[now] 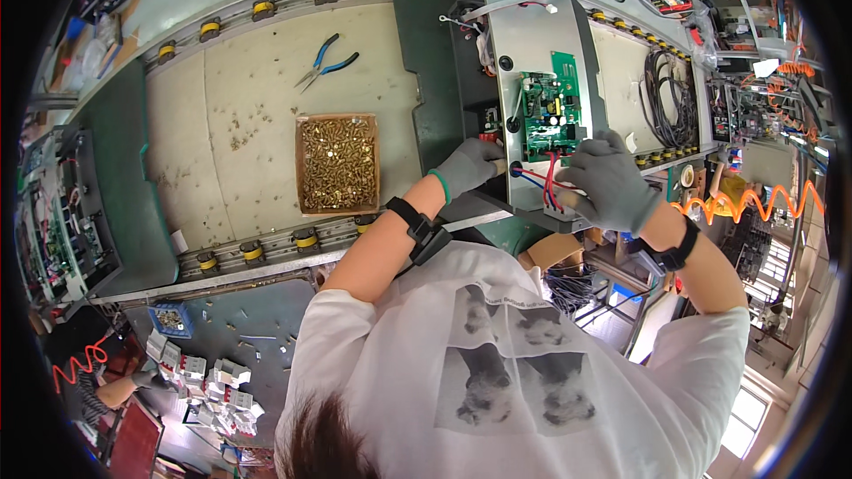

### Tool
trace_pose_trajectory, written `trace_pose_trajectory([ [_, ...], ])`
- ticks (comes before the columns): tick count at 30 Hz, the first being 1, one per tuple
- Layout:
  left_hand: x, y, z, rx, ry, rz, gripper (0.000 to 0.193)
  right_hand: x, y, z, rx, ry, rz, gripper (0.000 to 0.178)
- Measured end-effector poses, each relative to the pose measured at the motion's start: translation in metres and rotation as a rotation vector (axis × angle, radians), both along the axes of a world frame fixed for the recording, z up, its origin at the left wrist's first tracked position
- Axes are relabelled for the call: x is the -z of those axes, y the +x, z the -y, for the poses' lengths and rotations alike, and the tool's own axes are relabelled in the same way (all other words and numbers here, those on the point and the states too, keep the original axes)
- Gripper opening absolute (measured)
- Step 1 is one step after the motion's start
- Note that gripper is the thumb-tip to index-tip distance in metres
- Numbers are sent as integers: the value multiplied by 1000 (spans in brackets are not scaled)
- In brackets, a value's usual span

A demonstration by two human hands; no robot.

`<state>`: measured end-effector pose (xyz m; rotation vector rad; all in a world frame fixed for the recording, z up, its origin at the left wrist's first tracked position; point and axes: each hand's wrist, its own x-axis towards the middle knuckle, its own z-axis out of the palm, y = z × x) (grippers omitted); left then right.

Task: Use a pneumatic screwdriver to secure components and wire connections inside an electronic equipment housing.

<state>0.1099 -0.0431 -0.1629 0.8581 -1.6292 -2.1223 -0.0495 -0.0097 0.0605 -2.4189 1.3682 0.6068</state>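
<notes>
Handling, with both grips impossible to tell, red and blue wires [549,179] just below the green circuit board [550,111] with the right hand [612,182], and the metal panel [530,44] bearing it with the left hand [469,166], board apparently mounted, wiring seemingly unfinished.

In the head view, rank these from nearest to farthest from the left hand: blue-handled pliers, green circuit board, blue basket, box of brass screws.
From the left hand:
1. Green circuit board: just right.
2. Box of brass screws: left.
3. Blue-handled pliers: upper left, beyond the box.
4. Blue basket: far lower left.
</notes>
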Motion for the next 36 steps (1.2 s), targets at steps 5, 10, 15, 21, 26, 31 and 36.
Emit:
trace_pose_trajectory([
  [5, -5, -1, -3, -3, 385, 156, 27, -4, -31, -11, -161, -132, 15, 15],
  [10, 42, -4, -7, -252, 787, 203, 18, 34, -18, -14, -25, -115, 6, 23],
  [15, 45, 8, -12, -370, 424, 256, 22, 34, -27, -23, 206, -38, 246, 26],
  [21, 56, 11, -8, -120, 152, 229, 30, 24, -20, -32, 249, -91, 383, 27],
  [26, 103, 31, -3, -255, -268, 672, 54, 12, 14, -59, 290, -385, 460, 25],
  [31, 6, 13, 34, -532, -287, 407, 42, 46, -3, -72, 287, -646, 481, 15],
  [36, -14, 12, 49, -669, -325, 357, 38, 46, -34, -68, 265, -714, 618, 12],
])
